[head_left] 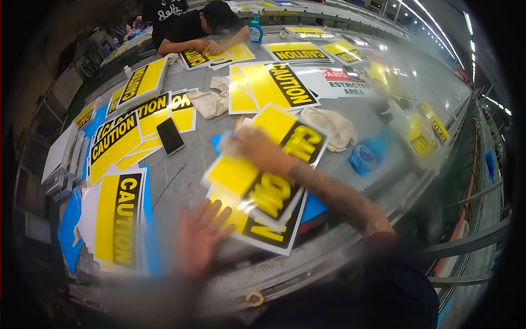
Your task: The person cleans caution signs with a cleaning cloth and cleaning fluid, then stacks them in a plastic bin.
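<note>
My left hand (pixel 200 236) lies flat at the near edge of the grey table (pixel 181 181), fingers spread a little apart, their tips resting on the lower left corner of the bottom sign in the stack of yellow caution signs (pixel 263 189) in front of me; nothing is pinched, the palm just presses down. My right hand (pixel 257 151) reaches across from the right and sits on the upper part of the top sign, but it is smeared by motion blur, so I cannot tell whether those fingers are spread, curled or holding something. The stack sits tilted on the table just ahead of my chest, over a blue sheet (pixel 313 208) that shows at its right side. Just beyond it a crumpled cloth (pixel 334 127) lies on the table, and a blue spray bottle (pixel 368 153) lies on its side to the right of that. A black phone (pixel 170 136) rests on the table to the left of my right hand, near more yellow signs fanned along the left edge. A single upright sign (pixel 118 219) lies close beside my left hand. At the far end of the table another person (pixel 200 27) leans over their own signs, with a second spray bottle (pixel 255 28) standing next to them
</note>
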